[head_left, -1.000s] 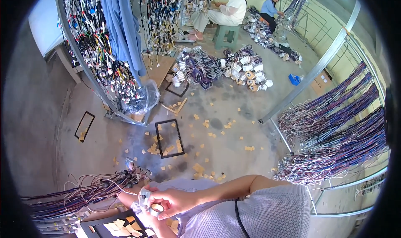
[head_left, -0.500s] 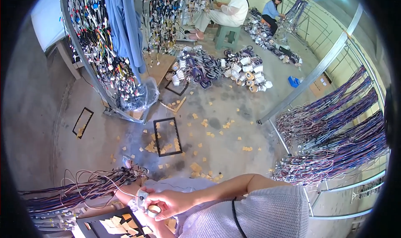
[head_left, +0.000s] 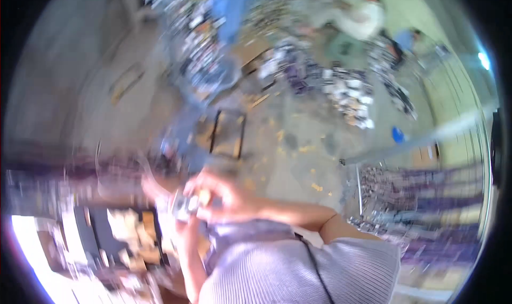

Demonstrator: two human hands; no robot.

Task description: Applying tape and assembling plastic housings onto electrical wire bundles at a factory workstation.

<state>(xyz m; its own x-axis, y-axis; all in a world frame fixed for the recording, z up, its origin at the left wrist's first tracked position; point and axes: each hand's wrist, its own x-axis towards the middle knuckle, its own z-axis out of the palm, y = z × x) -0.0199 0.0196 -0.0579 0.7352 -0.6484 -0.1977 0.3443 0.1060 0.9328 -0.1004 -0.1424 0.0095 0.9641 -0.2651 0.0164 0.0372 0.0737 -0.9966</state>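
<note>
My right hand [head_left: 226, 194] reaches in from the right with its fingers curled around a small roll of tape [head_left: 204, 198], smeared by motion. Right beside it, my left hand [head_left: 185, 228] comes up from the lower edge. Its fingers are closed on a whitish-grey piece [head_left: 184, 207] whose kind is too blurred to tell. The two hands nearly touch in front of my body. To their left, a dark tray [head_left: 96, 234] holds several tan paper pieces [head_left: 133, 232]. A blurred bundle of cables [head_left: 64, 168] runs in from the left, above the tray.
A black rectangular frame [head_left: 241, 136] and scattered tan scraps [head_left: 317, 188] lie on the floor. Coiled harnesses [head_left: 349, 93] are heaped farther off near a seated person [head_left: 365, 18]; another person [head_left: 406, 40] sits beyond. Cables hang on racks at the right [head_left: 416, 186] and far left [head_left: 200, 42].
My view has swung left and down, blurring the picture. The tray shows more fully, and both hands appear higher in the picture, still close together with the tape roll in the right.
</note>
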